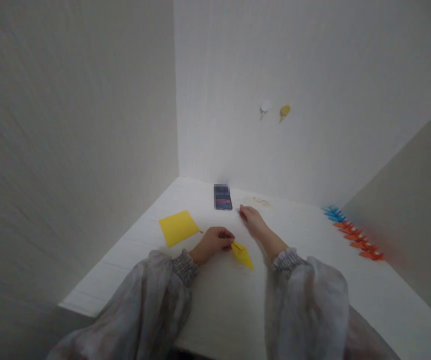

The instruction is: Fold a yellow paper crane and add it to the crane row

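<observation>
1. A white table (pixel 313 300) fills the near and middle ground, set into a corner of pale walls.
2. A dark phone (pixel 223 197) lies flat at the far side of the table, close to the back wall.
3. A row of orange folded paper figures (pixel 360 241) runs along the right edge, with blue ones (pixel 333 213) at its far end.
4. Two small pieces, one white (pixel 265 108) and one yellow (pixel 285 112), are fixed side by side on the back wall.
</observation>
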`<state>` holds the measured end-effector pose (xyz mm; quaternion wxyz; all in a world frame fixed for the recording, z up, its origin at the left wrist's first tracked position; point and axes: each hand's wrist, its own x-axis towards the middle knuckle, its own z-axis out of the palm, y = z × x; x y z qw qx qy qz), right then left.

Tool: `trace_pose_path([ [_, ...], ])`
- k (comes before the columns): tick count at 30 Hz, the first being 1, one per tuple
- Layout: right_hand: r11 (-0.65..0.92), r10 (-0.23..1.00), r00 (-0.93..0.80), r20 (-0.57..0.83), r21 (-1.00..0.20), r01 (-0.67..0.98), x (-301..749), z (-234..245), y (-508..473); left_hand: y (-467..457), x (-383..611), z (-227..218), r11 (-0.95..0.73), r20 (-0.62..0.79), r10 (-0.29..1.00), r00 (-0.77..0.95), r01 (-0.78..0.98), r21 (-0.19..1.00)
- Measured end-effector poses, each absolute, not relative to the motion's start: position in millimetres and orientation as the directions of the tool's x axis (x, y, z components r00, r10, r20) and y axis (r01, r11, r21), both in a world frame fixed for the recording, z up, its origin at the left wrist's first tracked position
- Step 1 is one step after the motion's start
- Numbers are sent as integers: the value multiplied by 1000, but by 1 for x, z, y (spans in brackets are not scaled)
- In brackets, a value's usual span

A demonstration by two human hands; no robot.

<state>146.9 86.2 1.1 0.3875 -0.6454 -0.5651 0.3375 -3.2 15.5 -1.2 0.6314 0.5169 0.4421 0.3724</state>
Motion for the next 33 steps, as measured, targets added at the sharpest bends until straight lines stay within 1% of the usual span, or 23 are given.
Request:
trace_pose_path([
  [3, -21, 997, 79, 7, -937, 350, 156, -3, 45, 14, -1, 0, 163, -139, 960, 244, -80, 983],
  [6, -16, 999, 41, -5, -960, 279, 159, -6, 9, 11, 2, -3, 110, -82, 976, 204, -131, 985],
  [7, -17, 1000, 7, -16, -974, 227, 159, -7, 1, 9, 4, -3, 102, -71, 976, 205, -145, 984],
  [8, -20, 1000, 3, -20, -977, 212, 158, -8, -5, 7, 5, -4, 102, -67, 975, 212, -158, 982],
  [12, -7, 999, -33, -15, -977, 211, 153, -11, -14, -1, 9, -1, 106, -63, 972, 226, -185, 977],
  [16, -55, 995, -73, -61, -996, 71, 153, -8, -16, -4, 7, 5, 103, -52, 965, 255, -190, 976],
  [20, -127, 987, -107, -122, -991, -35, 156, -4, -18, -3, 6, 7, 107, -60, 961, 269, -164, 981],
  [24, -189, 979, -89, -181, -977, -97, 159, -2, -19, 0, 5, 5, 134, -86, 966, 243, -189, 973],
  [27, -204, 978, -69, -196, -969, -137, 160, -1, -18, 0, 5, 6, 136, -90, 970, 225, -196, 971],
  [30, -198, 980, -61, -190, -966, -167, 162, -2, -16, 0, 4, 6, 118, -81, 975, 208, -174, 978],
  [33, -156, 988, -39, -151, -966, -208, 166, -4, -13, 0, 3, 5, 109, -76, 967, 241, -127, 986],
])
